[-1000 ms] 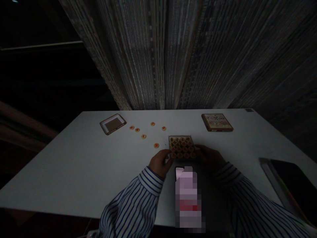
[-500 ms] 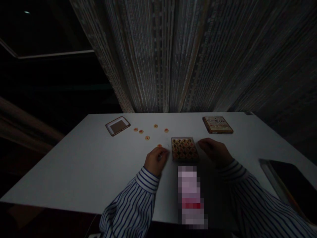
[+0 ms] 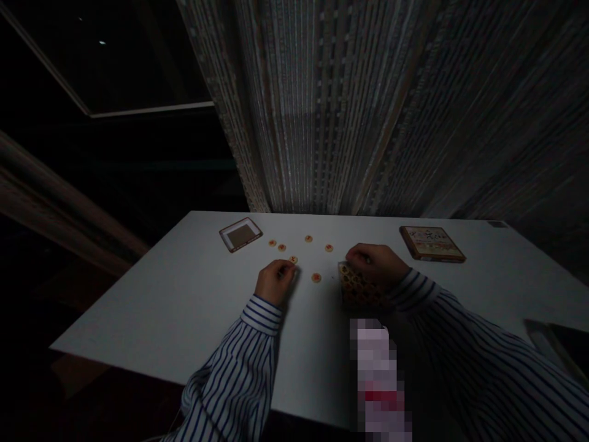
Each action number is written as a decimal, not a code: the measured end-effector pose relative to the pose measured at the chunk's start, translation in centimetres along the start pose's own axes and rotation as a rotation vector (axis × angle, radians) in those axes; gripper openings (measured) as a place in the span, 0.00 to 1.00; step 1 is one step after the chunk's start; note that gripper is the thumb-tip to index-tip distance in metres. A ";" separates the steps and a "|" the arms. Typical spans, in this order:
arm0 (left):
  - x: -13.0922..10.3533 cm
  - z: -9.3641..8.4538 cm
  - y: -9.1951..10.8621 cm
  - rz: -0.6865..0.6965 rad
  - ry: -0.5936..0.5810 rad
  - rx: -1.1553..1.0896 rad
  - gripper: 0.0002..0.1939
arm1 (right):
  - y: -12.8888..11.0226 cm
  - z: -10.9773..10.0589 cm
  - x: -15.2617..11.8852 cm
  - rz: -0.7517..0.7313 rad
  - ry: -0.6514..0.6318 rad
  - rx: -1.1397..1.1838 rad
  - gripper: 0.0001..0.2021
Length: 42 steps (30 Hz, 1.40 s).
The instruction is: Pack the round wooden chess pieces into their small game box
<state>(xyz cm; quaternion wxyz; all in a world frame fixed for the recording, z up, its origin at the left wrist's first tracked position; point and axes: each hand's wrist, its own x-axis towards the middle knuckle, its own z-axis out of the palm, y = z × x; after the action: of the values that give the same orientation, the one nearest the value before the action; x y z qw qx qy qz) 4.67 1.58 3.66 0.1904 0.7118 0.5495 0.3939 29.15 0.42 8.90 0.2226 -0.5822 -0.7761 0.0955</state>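
My left hand (image 3: 275, 282) is closed in a pinch, its fingertips at the near edge of a round Chinese chess piece (image 3: 293, 259) on the white table. A red-marked piece (image 3: 316, 278) lies just to the right of that hand. My right hand (image 3: 378, 264) is curled over the far right part of a clear square box (image 3: 341, 288) packed with rows of chess pieces (image 3: 356, 285). Its fingertips are above the box's far edge, and whatever they may hold is hidden. Other loose pieces (image 3: 308, 239) are scattered farther back.
An open lid or shallow tray (image 3: 241, 234) lies at the back left of the table (image 3: 151, 307). A printed flat box (image 3: 431, 244) sits at the back right. A dark flat object (image 3: 570, 350) is at the right edge. Striped curtains (image 3: 294, 123) hang behind the table.
The view has turned left. My left hand has moved left from the red-marked piece to another loose piece. My right hand has come from beside the box to over it.
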 end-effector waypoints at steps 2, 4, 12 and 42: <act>0.7 -0.2 -0.6 -0.032 0.011 0.012 0.07 | -0.6 0.5 1.1 -0.019 -0.042 0.001 0.10; 1.4 -0.2 -1.1 -0.063 0.019 0.028 0.07 | -1.1 1.0 2.1 -0.019 -0.079 0.016 0.11; 3.9 0.6 -2.8 -0.202 0.060 0.138 0.08 | -2.6 3.3 5.7 0.006 -0.201 -0.026 0.13; 5.6 2.2 -3.6 -0.165 0.018 0.535 0.10 | -3.6 6.9 8.8 -0.044 -0.306 -0.103 0.14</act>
<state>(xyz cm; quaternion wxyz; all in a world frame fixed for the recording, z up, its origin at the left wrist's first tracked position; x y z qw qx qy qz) 4.59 8.34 1.72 0.0224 0.6862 0.6916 0.2245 20.96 8.44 6.33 0.0738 -0.5544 -0.8174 0.1382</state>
